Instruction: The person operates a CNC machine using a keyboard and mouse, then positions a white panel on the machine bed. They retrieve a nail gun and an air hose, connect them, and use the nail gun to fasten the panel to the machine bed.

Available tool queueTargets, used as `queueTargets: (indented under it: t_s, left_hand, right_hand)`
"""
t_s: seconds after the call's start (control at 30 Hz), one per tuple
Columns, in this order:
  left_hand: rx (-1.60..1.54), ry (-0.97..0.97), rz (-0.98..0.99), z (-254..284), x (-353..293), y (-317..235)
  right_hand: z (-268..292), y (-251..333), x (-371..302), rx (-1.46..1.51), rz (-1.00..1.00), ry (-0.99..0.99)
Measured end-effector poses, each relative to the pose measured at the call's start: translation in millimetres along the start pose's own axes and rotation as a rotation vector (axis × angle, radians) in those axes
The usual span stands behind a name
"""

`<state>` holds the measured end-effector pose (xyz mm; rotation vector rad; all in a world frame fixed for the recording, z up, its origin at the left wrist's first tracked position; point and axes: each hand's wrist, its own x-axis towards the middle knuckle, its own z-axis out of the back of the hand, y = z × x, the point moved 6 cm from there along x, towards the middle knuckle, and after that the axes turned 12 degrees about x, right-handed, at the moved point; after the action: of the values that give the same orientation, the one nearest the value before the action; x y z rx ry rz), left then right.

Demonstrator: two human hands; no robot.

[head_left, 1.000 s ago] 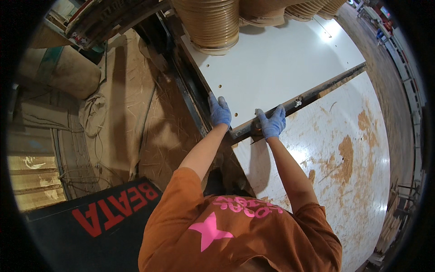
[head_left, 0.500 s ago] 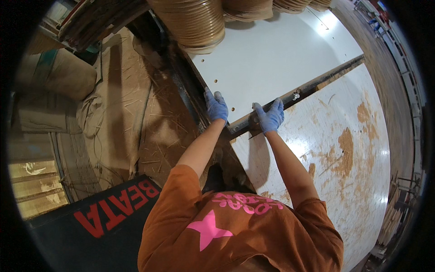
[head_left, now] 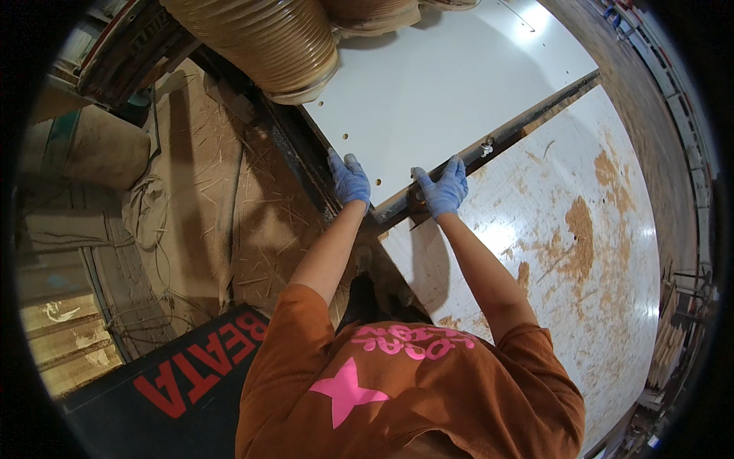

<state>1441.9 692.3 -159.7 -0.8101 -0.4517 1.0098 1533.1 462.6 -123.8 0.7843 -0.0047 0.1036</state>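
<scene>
With left hand (head_left: 351,181) and right hand (head_left: 443,189) wide, equally near, touches white panel (head_left: 451,84) at corner, upper centre; stretches beyond toward upper right.

Head cam, L of a fisheye pair, looks steeply down & slightly fwd from wearer's head; view upright, edges bending nr rim. Rust-brown T-shirt (head_left: 459,382) v. close at 6 o'clock, gloved L hand (head_left: 351,183) & R hand (head_left: 445,191) mid-range nr ctr, ribbed hose (head_left: 267,46) at 11, floor (head_left: 628,86) farther off at 2.
</scene>
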Motion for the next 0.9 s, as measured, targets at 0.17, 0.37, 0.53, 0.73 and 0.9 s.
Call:
queueTargets:
  t_s: [0.17,0.37,0.53,0.73,0.9]
  left_hand:
    - [-0.022,0.000,-0.001,2,-2,-2]
    - [-0.050,0.021,0.008,-1,2,4]
    - [-0.049,0.016,-0.002,-4,2,4]
    - [-0.057,0.034,0.014,-4,3,5]
    - [0.003,0.028,0.014,-1,1,2]
  right_hand:
    - [1,2,0,0.015,-0.011,0.020]
    - [1,2,0,0.007,-0.006,0.019]
    - [2,3,-1,0.012,-0.009,0.018]
    - [2,4,-1,0.017,-0.012,0.023]
    - [1,2,0,0.018,-0.002,0.023]
